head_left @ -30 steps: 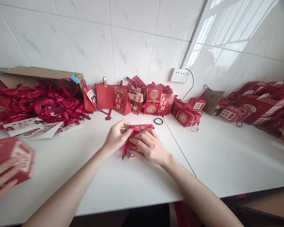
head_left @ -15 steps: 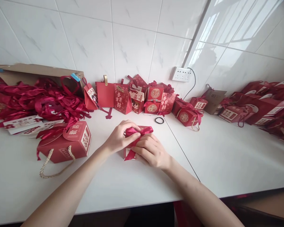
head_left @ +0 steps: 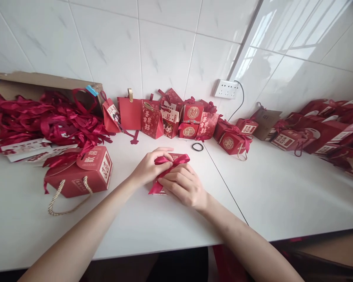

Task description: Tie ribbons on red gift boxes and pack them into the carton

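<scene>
A small red gift box (head_left: 175,156) sits on the white table, mostly covered by my hands. Across its top lies a dark red ribbon (head_left: 182,158) shaped into a bow, one tail hanging toward the table's front. My left hand (head_left: 150,166) pinches the bow's left loop between thumb and fingers. Close against it, my right hand (head_left: 185,184) has its fingers bent and pressed on the ribbon near the knot. The fingertips of the right hand are partly hidden. Left of my hands stands a larger red box (head_left: 76,178) with a rope handle and a ribbon bow.
A heap of red ribbons (head_left: 44,121) spills from a cardboard box (head_left: 50,80) at the left. Red gift boxes (head_left: 192,113) line the tiled wall, with more stacked at right (head_left: 326,133). A black ring (head_left: 197,147) lies beyond my hands. A person's arm shows at the right edge.
Both hands stay on the ribbon, with small finger shifts; the bow's tail now points slightly further left. Another person's arm has come in at the right edge. The view has tilted slightly.
</scene>
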`<state>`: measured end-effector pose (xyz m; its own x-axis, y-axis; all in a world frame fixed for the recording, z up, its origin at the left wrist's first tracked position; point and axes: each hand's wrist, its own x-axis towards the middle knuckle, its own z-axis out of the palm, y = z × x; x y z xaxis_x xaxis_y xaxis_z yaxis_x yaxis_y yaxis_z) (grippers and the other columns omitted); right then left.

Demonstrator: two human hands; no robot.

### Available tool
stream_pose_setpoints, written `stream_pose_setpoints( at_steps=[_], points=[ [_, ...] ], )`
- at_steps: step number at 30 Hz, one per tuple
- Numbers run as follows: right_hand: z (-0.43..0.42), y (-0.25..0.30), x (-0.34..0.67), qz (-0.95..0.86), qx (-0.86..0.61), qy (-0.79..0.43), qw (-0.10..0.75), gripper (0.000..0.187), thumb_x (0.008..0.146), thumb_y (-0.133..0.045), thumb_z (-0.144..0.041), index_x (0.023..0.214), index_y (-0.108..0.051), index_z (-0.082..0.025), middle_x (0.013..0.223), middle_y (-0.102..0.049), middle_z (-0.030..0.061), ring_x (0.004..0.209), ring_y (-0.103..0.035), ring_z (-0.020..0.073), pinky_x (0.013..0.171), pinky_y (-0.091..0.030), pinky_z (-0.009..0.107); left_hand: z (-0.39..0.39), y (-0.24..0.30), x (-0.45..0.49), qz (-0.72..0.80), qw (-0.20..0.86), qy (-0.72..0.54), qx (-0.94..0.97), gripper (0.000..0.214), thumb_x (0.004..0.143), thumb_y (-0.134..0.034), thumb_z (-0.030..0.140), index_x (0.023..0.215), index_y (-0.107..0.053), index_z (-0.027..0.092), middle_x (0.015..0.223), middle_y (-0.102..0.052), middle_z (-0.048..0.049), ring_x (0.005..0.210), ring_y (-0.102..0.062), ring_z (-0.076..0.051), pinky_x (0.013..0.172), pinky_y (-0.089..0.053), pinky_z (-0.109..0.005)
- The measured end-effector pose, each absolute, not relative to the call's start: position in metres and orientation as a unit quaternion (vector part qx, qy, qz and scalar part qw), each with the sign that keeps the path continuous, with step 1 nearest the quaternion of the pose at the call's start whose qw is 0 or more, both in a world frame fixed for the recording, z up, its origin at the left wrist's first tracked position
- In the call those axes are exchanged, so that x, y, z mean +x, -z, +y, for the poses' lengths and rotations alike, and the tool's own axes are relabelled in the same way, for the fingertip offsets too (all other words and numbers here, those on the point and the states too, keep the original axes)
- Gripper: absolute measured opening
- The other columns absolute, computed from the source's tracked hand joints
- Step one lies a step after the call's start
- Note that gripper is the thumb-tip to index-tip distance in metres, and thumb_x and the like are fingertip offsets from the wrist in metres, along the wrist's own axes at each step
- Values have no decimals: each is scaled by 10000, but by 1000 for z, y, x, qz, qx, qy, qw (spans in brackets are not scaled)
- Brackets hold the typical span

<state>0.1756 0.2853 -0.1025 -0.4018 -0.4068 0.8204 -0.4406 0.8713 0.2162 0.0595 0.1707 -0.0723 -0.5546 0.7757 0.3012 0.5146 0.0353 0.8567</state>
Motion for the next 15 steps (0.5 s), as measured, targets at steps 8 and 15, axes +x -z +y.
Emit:
stream_pose_setpoints(
  at_steps=[8, 15],
  points=[
    [304, 85, 184, -793, 133, -261, 534, 249, 930, -404, -332, 830, -589, -199, 728, -617, 41, 680, -572, 163, 640, -460, 325, 173, 71, 60, 706, 120, -531, 452, 150, 676, -603, 337, 702, -657, 199, 1103, -640, -92, 1099, -579, -273, 1027, -385, -419],
    [353, 72, 174, -696, -151, -688, 140, 541, 795, -417, -658, 537, -486, -188, 486, -389, -24, 436, -376, 102, 456, -346, 257, 175, 73, 60, 713, 108, -529, 447, 129, 683, -583, 320, 681, -651, 210, 1099, -640, -87, 1102, -573, -273, 1021, -384, -412]
  ],
)
